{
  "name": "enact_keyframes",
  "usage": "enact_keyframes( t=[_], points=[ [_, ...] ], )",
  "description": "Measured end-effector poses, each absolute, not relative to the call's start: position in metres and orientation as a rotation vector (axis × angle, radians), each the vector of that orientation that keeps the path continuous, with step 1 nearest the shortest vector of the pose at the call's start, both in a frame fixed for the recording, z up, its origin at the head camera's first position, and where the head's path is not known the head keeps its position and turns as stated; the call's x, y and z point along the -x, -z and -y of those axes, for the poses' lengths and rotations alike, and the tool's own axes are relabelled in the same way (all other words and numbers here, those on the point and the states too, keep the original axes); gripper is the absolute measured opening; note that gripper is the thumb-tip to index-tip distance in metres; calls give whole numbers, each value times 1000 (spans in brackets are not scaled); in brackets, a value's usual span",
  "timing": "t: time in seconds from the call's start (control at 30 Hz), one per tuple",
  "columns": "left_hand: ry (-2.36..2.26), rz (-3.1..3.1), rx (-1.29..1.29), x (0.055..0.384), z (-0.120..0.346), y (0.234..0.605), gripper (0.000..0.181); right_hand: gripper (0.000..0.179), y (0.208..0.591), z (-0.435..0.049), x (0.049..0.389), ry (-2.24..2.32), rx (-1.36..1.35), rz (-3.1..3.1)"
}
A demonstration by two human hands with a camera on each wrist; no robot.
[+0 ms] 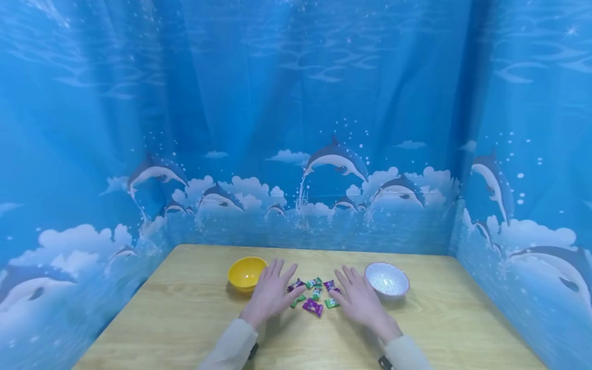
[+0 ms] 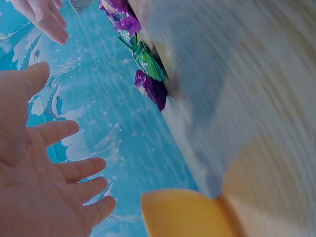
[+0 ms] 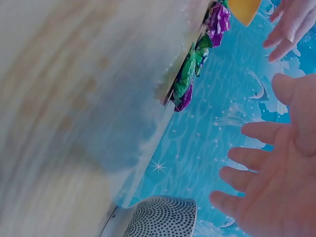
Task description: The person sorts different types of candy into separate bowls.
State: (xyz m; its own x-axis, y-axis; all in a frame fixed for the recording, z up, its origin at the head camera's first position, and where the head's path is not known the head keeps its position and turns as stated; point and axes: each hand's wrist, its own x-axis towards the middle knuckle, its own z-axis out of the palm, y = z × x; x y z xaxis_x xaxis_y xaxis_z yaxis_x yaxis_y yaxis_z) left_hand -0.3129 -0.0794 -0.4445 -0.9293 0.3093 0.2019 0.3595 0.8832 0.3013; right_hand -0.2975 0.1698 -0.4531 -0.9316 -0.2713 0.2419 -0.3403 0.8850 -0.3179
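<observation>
My left hand [image 1: 270, 292] is held palm down with its fingers spread, holding nothing. Just beyond its fingertips, to the left, stands a yellow bowl [image 1: 245, 273]. On the other side my right hand [image 1: 362, 302] hovers the same way, fingers spread. A white speckled bowl [image 1: 387, 279] is by its fingers. Between the hands lie several wrapped candies, among them a purple candy [image 1: 313, 307] at the front and a green candy [image 1: 314, 282] at the back. The left thumb and the right hand partly cover the outer candies. In the right wrist view the white bowl [image 3: 163, 217] shows dark dots outside.
Everything stands on a light wood-grain table [image 1: 162, 313]. Blue curtains [image 1: 259, 128] printed with dolphins and clouds hang behind it and along both sides. Black bands show at both sleeve cuffs [image 1: 231, 344].
</observation>
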Motion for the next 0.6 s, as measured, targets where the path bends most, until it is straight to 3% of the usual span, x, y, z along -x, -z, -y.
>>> enact_keyframes(
  t=[0.6],
  points=[
    [1040, 2816, 506, 333, 65, 456, 45, 38, 448, -198, 306, -960, -230, 2627]
  ],
)
